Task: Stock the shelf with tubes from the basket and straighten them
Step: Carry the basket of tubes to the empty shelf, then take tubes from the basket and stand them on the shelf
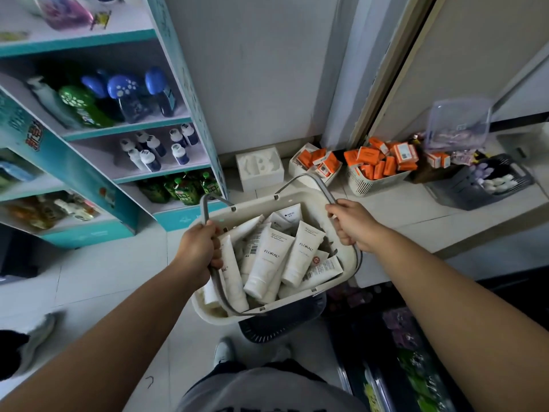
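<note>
A cream plastic basket (300,198) hangs in front of me above the floor, filled with several white tubes (269,261) lying in a loose pile, some marked FLORAL. My left hand (199,250) is closed around the grey handle (205,208) on the basket's left side. My right hand (352,224) grips the other grey handle on the right side. A teal shelf unit (175,120) stands to the left, its boards holding blue, green and white bottles.
A dark basket (279,327) sits on the floor under the cream one. Against the wall stand a white foam block (260,168), baskets of orange boxes (377,165) and a dark crate (481,185). A shoe (38,337) shows at left; low goods lie at right.
</note>
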